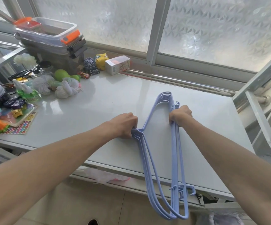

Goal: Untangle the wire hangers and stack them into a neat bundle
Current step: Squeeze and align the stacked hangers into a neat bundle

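Several light blue wire hangers (159,163) lie stacked together on the white table (108,98), their far ends near the window and their near ends hanging over the table's front edge. My left hand (125,125) is closed around the hook necks at the left side of the bundle. My right hand (180,115) grips the straight bottom bars on the right side. The wires run nearly parallel in one bundle.
Clutter fills the table's left end: stacked clear bins with orange latches (50,39), a green toy (63,75), white yarn balls (66,90), a spray bottle (26,90), toy cars, a small box (117,64). Frosted windows stand behind, a metal frame (259,88) at right.
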Action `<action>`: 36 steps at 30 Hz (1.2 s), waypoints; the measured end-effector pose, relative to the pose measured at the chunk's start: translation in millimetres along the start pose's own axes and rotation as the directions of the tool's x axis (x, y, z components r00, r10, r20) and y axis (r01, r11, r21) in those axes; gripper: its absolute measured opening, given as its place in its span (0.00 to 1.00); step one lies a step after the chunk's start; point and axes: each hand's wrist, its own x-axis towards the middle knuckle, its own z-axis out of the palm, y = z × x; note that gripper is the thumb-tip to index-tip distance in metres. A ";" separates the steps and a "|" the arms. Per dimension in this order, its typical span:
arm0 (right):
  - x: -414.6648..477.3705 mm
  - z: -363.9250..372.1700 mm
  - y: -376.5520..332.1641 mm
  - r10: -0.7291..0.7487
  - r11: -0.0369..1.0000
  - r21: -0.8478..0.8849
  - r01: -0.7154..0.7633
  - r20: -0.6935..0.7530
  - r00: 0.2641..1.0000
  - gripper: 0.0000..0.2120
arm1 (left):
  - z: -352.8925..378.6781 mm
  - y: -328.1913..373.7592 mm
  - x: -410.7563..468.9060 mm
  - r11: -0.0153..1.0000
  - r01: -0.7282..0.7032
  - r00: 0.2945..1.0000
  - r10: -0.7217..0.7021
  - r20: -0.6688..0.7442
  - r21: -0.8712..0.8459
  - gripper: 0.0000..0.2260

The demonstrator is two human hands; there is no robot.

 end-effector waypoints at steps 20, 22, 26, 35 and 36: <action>-18.5 2.7 14.1 -0.159 0.970 -0.177 0.166 0.052 0.986 0.17 | -1.7 -5.6 -7.2 0.997 0.055 0.998 -0.054 0.022 -0.060 0.14; -21.3 1.8 15.4 -0.159 0.971 -0.172 0.164 0.044 0.986 0.16 | -3.8 -4.7 -8.4 0.994 0.076 0.996 -0.073 0.051 -0.074 0.12; -25.1 -0.1 13.5 -0.169 0.973 -0.160 0.167 0.001 0.986 0.16 | -5.5 -7.0 -9.1 0.991 0.085 0.995 -0.078 0.064 -0.104 0.11; -26.8 -4.5 2.5 -0.197 0.970 -0.166 0.179 -0.102 0.975 0.18 | -4.6 -14.0 -9.1 0.991 0.044 0.998 -0.038 0.047 -0.128 0.16; -26.8 -4.8 2.4 -0.194 0.970 -0.167 0.175 -0.108 0.975 0.17 | -4.4 -13.8 -9.8 0.991 0.037 0.998 -0.031 0.046 -0.127 0.15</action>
